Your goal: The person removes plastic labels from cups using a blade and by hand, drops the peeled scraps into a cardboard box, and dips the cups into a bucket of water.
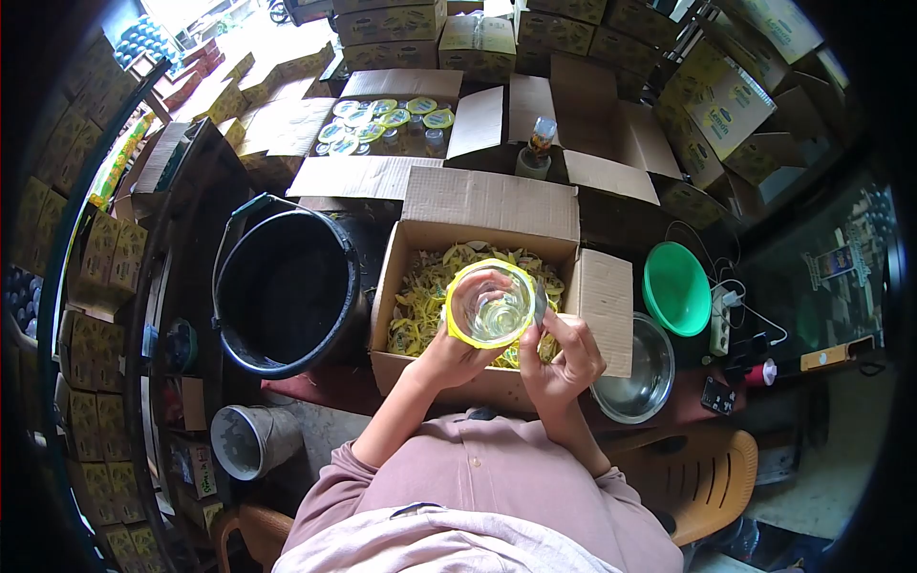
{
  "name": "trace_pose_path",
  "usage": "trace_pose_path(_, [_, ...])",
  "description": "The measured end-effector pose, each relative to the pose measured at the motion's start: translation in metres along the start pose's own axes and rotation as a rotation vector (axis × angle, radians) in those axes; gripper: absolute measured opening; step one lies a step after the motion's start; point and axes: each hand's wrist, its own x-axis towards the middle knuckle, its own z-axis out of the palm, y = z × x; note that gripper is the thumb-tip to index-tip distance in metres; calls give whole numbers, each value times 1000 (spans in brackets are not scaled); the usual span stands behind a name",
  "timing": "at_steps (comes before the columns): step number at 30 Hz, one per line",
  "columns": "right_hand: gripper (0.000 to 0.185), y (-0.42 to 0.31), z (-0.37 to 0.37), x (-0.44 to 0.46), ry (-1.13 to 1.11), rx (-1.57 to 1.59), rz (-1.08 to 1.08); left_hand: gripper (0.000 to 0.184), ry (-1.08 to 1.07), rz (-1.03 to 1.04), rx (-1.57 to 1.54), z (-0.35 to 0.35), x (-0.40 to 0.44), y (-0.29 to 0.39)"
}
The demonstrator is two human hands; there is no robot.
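Observation:
My left hand point(457, 355) is closed around a clear plastic cup point(499, 320) with a yellow rim, tilted so that I look into it. At the cup's right side, my right hand point(562, 361) is closed on a thin, dark grey blade-like piece point(541, 304) that stands up by the rim. What kind of tool it is, I cannot tell. Below both hands is an open cardboard box point(491, 202) holding a heap of yellow-green scraps point(420, 296). The cup hides part of that heap.
A black bucket point(349, 329) stands left of the box, a grey bucket point(250, 441) lower left. To the right are a green basin point(676, 288), a steel bowl point(659, 382) and a power strip point(721, 329). Behind stand a carton of lidded cups point(382, 119) and a bottle point(533, 160).

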Motion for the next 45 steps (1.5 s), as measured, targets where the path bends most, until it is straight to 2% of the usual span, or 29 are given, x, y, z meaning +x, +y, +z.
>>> trace_pose_path(5, [26,6,0,7,26,34,-14,71,-123,26,194,-6,2,8])
trace_pose_path(9, [28,14,-3,11,-49,170,1,70,-92,4,129,-10,0,6])
trace_pose_path(12, [28,13,-1,5,-30,156,23,74,-40,-63,25,-8,-2,3])
trace_pose_path(18, [29,13,-3,9,-43,140,-3,72,-102,-75,19,-12,-2,2])
trace_pose_path(21, [29,14,0,11,-16,70,-38,72,-134,-51,151,-13,-3,2])
trace_pose_path(24, [29,17,-3,14,-63,109,-30,72,-115,13,134,-10,-1,6])
trace_pose_path(27, [23,17,-4,16,-84,169,7,70,-148,-60,35,-12,-1,5])
trace_pose_path(36, [24,15,-5,-2,-27,155,2,65,-83,-85,-146,-8,3,10])
trace_pose_path(42, [31,13,-5,5,11,68,-49,65,-138,-95,-83,-12,3,9])
trace_pose_path(45, [32,14,-6,8,-2,49,-61,66,-191,-50,71,-16,5,10])
